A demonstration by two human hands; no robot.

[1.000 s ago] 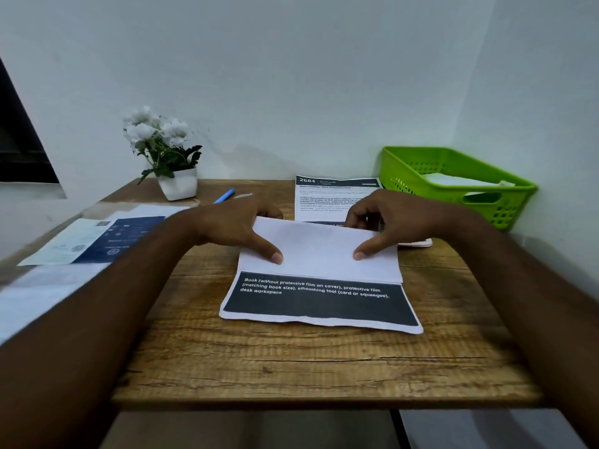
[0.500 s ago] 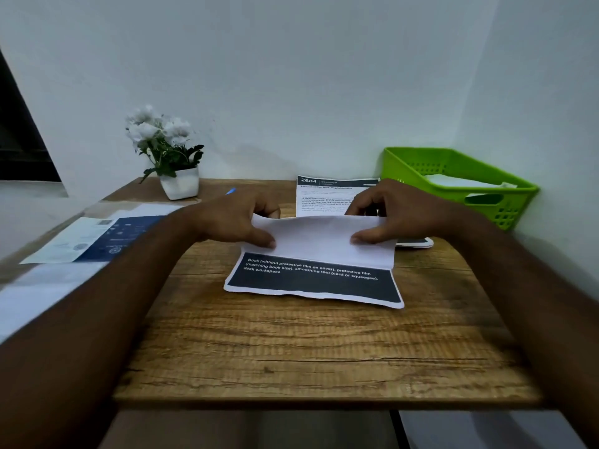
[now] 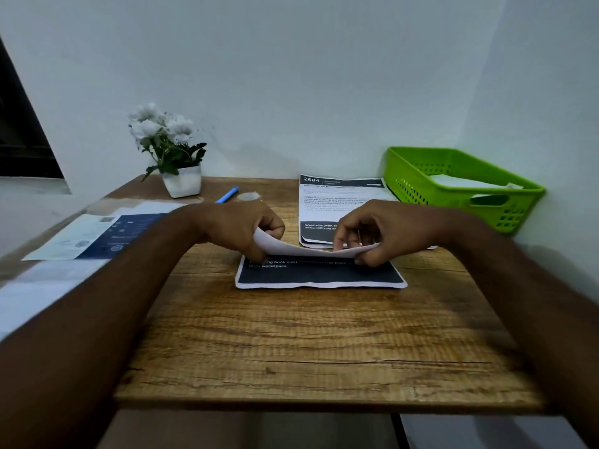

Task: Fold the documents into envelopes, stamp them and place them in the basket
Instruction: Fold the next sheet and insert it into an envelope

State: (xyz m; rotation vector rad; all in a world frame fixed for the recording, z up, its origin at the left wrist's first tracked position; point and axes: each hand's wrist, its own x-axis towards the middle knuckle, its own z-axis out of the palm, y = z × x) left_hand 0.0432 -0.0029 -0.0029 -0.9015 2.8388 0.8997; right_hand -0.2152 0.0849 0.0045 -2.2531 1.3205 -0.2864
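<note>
Two hands are at work here. The left hand [image 3: 240,228] pinches the left end of one document [image 3: 321,276], and the right hand [image 3: 385,233] pinches the right end, thumb under and fingers on top. The document lies in the middle of the wooden table [image 3: 308,335]. Its white top part is lifted and bends down in the middle. Its dark bottom strip lies flat on the wood.

Behind the hands lies one pile of printed pages [image 3: 337,202]. I cannot count the sheets in it. At the far right stands one green basket [image 3: 431,196] with something white in it [image 3: 460,182], just beside the pile. There is one white flower pot [image 3: 182,182] at the back and one blue pen [image 3: 227,194] near it. Next to the pen sits one small round thing [image 3: 249,196], too blurry to name.

On the left are some flat papers [image 3: 97,234], one partly dark blue; they are blurry and cut off by the left arm. The hands hide part of the white words on the dark strip. The right hand covers the bottom of the pile.
</note>
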